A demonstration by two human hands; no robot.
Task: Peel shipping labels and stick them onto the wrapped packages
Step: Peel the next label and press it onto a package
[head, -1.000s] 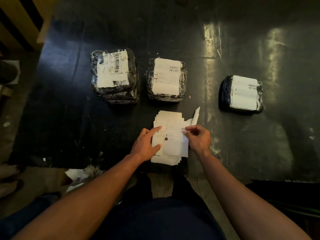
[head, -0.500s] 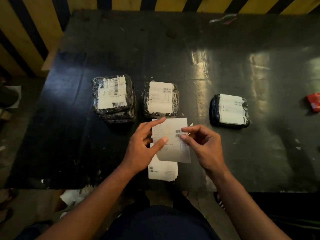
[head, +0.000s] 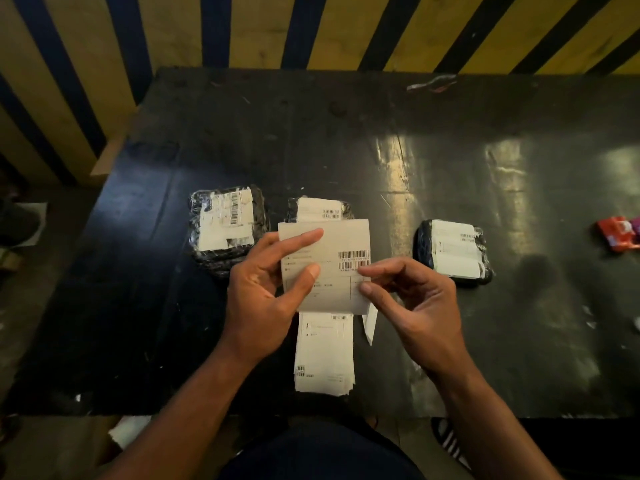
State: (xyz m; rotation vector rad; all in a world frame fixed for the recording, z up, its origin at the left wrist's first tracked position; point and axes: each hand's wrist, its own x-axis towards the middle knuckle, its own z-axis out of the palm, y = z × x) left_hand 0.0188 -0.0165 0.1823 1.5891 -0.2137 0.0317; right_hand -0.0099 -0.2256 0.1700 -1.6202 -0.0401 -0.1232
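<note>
I hold one white shipping label (head: pixel 337 247) with barcodes up above the table. My left hand (head: pixel 266 292) grips its left edge between thumb and fingers. My right hand (head: pixel 412 299) pinches its right edge with thumb and forefinger. Below the held label a stack of labels (head: pixel 323 355) lies on the black table (head: pixel 138 306), with a thin paper strip (head: pixel 370 322) beside it. Three wrapped packages with white labels sit behind: a stacked left package (head: pixel 227 226), a middle package (head: pixel 320 207) partly hidden by the held label, and a right package (head: pixel 453 252).
A red packet (head: pixel 618 232) lies at the table's far right edge. A yellow and dark striped barrier (head: pixel 311 29) stands behind the table. Scrap paper (head: pixel 128 431) lies on the floor under the front left edge, and a striped sandal (head: pixel 450 441) at the front right.
Both hands lifted one label off the stack and raised it toward me. The camera view tilted up, showing the striped barrier and the red packet.
</note>
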